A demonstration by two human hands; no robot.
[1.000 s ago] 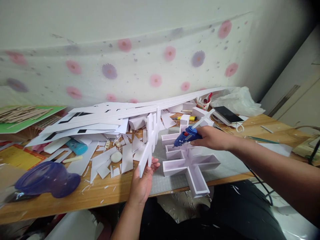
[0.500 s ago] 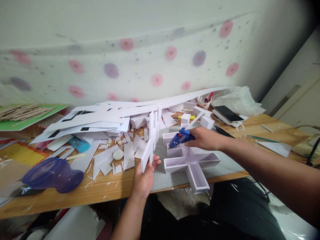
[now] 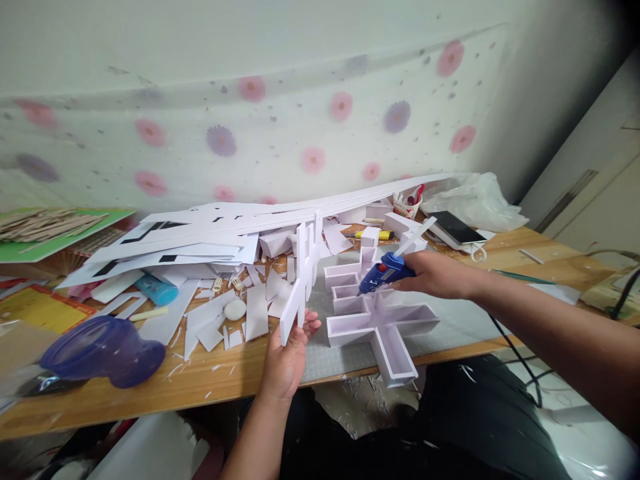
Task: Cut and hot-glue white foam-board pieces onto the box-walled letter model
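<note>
My left hand (image 3: 290,353) grips the lower end of a white foam-board cutout (image 3: 303,280), flat and branched, held upright with its edge towards me. My right hand (image 3: 430,273) is wrapped round a blue hot glue gun (image 3: 385,272), a pale glue stick poking out of its back. The gun's nozzle points down and left at the rim of a white foam-board tray (image 3: 353,328), a branching shape of open troughs. Whether the nozzle touches the rim, I cannot tell. This tray lies on a grey cutting mat (image 3: 315,353), one arm sticking out past the table's front edge.
White board scraps (image 3: 257,310) litter the wooden table left of the mat. Long white sheets (image 3: 200,233) are stacked behind them. A purple translucent container (image 3: 107,353) stands front left; a yellow cutter (image 3: 375,235) and a black-screened phone (image 3: 457,228) lie at the back. A black cable (image 3: 520,360) hangs at right.
My right hand has moved the glue gun to the right along the tray, tilting it so the glue stick points up and right. The cutout in my left hand stays nearly still.
</note>
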